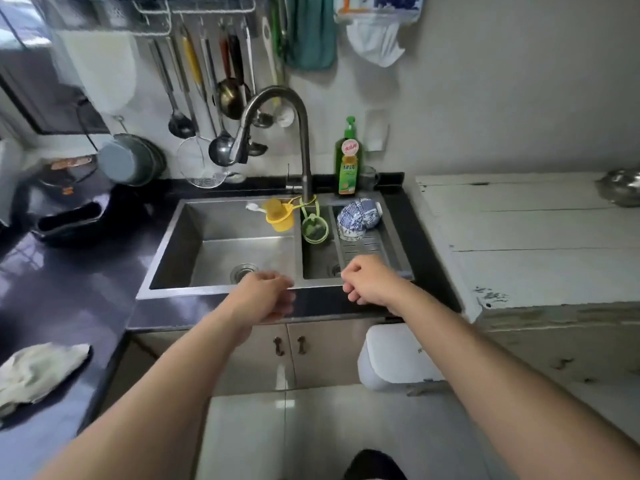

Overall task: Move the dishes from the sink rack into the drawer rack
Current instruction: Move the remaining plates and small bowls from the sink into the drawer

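Dishes [358, 216], blue-and-white patterned bowls turned upside down, sit at the far end of the sink rack [372, 244], a slotted metal tray laid over the smaller right basin of the steel sink [166, 251]. Both of the person's arms reach out over the front edge of the dark bench [69, 292]. The left hand [266, 296] hovers above the sink's front rim with its fingers loosely curled and holding nothing. The right hand [370, 280] hangs just before the near end of the rack, its fingers also loosely curled and empty, well apart from the bowls. A curved tap [298, 133] rises behind the divider between the basins, with a yellow strainer cup [278, 214] and a green mesh strainer [314, 228] hanging near its base. A green bottle of dish soap [348, 157] stands on the ledge behind the rack. Ladles and a wire skimmer hang on the wall above. A crumpled white cloth [38, 372] lies on the bench at the left. Cupboard doors with two small handles [289, 345] close below the sink.
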The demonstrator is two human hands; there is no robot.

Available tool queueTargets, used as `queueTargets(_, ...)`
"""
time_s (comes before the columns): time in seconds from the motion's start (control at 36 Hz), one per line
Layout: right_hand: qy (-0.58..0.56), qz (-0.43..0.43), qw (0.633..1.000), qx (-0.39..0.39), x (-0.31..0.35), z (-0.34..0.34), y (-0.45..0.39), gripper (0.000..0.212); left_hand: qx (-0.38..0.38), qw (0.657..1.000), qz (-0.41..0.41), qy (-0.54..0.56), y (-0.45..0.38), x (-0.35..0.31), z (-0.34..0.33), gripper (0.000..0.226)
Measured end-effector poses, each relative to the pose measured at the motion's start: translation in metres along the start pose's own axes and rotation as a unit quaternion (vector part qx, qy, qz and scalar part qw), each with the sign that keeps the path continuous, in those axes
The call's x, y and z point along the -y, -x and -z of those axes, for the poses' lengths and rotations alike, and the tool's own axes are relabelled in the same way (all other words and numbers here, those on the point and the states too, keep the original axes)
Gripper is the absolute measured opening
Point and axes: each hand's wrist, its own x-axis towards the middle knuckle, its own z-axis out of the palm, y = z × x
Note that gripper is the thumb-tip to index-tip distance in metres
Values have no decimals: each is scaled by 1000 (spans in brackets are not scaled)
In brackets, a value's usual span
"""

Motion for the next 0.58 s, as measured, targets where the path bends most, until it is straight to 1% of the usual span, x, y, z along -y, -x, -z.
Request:
queueTargets(0.14,-29,-76,996,-27,-36,13,-36,16,48,998,25,15,-44,-16,-11,20)
queueTargets(0.22,-21,-96,994,-43,-50,21,-69,15,57,998,34,22,-76,-25,-19,21)
queueTargets(0.33,-21,-104,994,-32,-58,28,-119,13,61,997,40,24,-119,-37,-28,25)
queueTargets(0.42,-26,-105,994,-25,-54,35,-162,13,49,997,53,36,-148,-46,-33,26)
queueTargets(0.5,-19,-86,996,-23,-40,40,-201,14,30,997,63,23,-176,-59,-35,26)
queueTargets(0.58,13,-57,998,11,-29,44,-234,19,4,997,75,22,-201,-71,-36,23)
